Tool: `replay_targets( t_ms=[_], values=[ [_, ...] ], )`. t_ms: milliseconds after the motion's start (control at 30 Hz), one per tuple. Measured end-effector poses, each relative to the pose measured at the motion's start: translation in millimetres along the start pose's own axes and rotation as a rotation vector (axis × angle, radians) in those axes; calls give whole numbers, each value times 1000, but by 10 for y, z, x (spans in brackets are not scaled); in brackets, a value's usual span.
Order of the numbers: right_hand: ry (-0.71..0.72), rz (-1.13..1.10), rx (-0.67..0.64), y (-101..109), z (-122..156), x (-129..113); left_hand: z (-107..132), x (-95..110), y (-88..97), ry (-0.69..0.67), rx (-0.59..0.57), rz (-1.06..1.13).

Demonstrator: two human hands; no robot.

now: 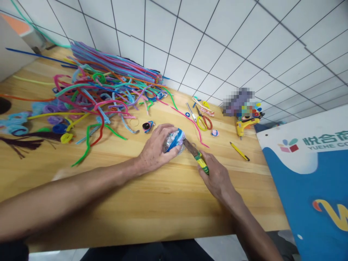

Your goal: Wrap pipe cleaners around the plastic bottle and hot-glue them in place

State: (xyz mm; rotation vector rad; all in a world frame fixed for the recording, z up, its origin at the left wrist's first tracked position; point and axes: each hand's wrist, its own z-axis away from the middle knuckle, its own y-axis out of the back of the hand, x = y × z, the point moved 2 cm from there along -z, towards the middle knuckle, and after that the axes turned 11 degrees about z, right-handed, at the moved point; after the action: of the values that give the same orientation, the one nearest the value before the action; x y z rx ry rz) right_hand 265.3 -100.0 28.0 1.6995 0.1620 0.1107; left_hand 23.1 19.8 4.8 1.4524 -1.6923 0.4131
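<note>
My left hand [156,146] is closed around a small clear, shiny piece [170,139] with blue and lilac fuzzy strips on it. Much of that piece is hidden under my fingers. In my right hand [217,175] are pliers [202,163] with green and yellow handles and a dark, rusty-looking head. Their jaws touch the right side of the piece, at the lilac part; what they grip there is too small to make out. Just left of my left hand lies a small dark, round piece [146,125] edged with coloured pipe cleaner.
Loose pipe cleaners [100,98] and a thick bundle [116,65] cover the table's [130,203] back left. Scissors [202,121], a yellow glue gun [246,126] and a yellow utility knife [239,151] lie to the right. A printed board [304,163] stands at the right edge, before a tiled wall.
</note>
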Motion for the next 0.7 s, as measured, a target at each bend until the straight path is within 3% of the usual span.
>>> replay_targets(
  t_ms=[300, 567, 700],
  values=[
    [-24, -29, -38, -19, -8, 25, -8, 1, -2, -30, -4, 7],
    [-96, -296, -258, 82, -42, -6, -18, 13, 3, -20, -17, 21],
    [-105, -367, -280, 147, -80, -34, -13, 13, 3, -21, -10, 28]
  ],
)
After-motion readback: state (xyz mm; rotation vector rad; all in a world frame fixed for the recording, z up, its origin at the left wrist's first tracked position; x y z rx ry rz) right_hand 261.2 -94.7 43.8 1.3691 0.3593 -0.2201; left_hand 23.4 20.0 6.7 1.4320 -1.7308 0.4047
